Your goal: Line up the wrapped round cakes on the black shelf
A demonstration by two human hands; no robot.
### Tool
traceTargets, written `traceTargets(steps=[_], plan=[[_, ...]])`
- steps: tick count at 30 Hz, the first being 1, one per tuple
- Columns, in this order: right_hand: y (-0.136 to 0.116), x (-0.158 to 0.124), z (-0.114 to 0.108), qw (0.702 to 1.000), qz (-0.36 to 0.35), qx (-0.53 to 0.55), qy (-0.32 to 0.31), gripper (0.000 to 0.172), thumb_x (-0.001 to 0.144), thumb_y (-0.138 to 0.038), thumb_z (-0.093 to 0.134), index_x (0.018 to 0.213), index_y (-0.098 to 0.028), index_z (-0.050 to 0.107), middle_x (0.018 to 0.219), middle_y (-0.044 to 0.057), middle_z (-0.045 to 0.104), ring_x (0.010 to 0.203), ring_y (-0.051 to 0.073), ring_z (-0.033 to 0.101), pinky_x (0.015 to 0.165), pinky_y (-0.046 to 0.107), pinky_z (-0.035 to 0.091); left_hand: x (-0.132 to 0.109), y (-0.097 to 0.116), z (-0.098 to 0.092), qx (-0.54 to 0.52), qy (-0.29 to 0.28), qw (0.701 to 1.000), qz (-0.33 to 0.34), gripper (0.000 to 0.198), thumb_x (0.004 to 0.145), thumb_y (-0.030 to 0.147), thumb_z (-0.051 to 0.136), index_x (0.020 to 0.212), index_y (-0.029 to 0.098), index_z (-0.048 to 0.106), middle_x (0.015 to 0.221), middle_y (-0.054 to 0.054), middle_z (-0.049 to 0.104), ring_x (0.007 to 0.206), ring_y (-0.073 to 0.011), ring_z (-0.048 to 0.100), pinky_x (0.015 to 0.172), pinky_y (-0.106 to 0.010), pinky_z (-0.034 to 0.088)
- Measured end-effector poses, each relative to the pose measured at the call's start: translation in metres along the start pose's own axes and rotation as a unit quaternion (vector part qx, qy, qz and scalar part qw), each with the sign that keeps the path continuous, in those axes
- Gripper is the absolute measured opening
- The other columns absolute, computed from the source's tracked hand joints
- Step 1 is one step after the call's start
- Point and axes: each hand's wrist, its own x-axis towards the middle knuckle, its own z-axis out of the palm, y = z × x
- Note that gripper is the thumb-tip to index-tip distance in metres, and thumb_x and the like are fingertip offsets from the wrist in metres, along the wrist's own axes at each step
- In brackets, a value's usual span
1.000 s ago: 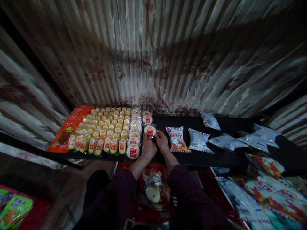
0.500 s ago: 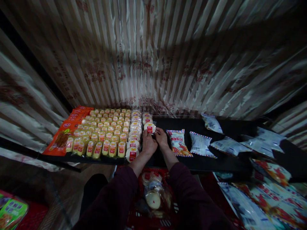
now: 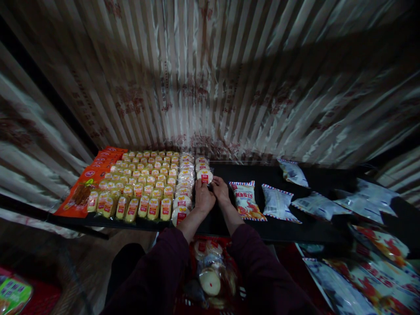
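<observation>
Here, one round packet (image 3: pixel 204 176) — label (image 3: pixel 204 179) (red) — faces up.

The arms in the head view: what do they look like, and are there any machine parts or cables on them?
No machine parts or cables show. The left hand and right hand are a person's, ungloved, with no watch showing at either wrist. Both the left sleeve and right sleeve are dark purple; I can make out no markings in the dim light.
</observation>
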Motion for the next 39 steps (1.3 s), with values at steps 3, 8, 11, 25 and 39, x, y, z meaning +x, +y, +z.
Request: traceTargets(steps=[3,8,11,25,39], plan=[[-0.002,0.001,0.001,1.0,-0.001,-0.02,0.003,0.027,0.069,-0.018,0.053,0.094,-0.02,0.063,0.093,0.005,0.072,0.087,0.018,0.068,0.085,0.035,0.053,0.003,-0.001,0.001,-0.001,0.003,1.0,0.001,0.048,0.076,0.007,0.046,0.122,0.001,0.054,0.138,-0.023,0.044,0.135,-0.0281,0.036,0.114,-0.04,0.029],[-0.005,0.002,0.002,0.999,-0.01,-0.05,0.006,0.026,0.07,-0.02,0.052,0.094,-0.02,0.064,0.093,0.005,0.071,0.086,0.019,0.067,0.084,0.035,0.052,0.006,-0.001,0.001,0.004,0.009,1.0,-0.001,0.048,0.075,0.006,0.046,0.122,0.0,0.054,0.137,-0.023,0.045,0.134,-0.0274,0.037,0.114,-0.037,0.029],[-0.004,0.003,0.003,0.997,-0.027,-0.069,0.017,0.025,0.07,-0.02,0.052,0.091,-0.021,0.064,0.091,0.004,0.071,0.086,0.018,0.066,0.085,0.034,0.051,0.007,-0.001,0.001,0.007,0.008,1.0,-0.001,0.046,0.075,0.007,0.047,0.12,0.0,0.055,0.136,-0.023,0.046,0.133,-0.0277,0.038,0.113,-0.037,0.029],[-0.007,0.007,0.005,0.994,-0.014,-0.105,0.013,0.026,0.075,-0.021,0.049,0.097,-0.02,0.064,0.094,0.006,0.07,0.088,0.019,0.065,0.085,0.033,0.051,0.014,-0.002,0.003,0.006,-0.001,1.0,0.002,0.047,0.077,0.007,0.045,0.123,0.003,0.054,0.139,-0.023,0.043,0.135,-0.0282,0.035,0.114,-0.04,0.028],[-0.01,0.012,0.005,0.976,-0.122,-0.181,0.014,0.035,0.071,-0.015,0.055,0.105,-0.021,0.063,0.091,0.005,0.065,0.081,0.018,0.061,0.082,0.035,0.05,0.02,-0.007,0.009,0.048,-0.021,0.998,0.032,0.044,0.087,0.014,0.037,0.126,0.001,0.051,0.144,-0.025,0.038,0.14,-0.0291,0.027,0.115,-0.042,0.026]])
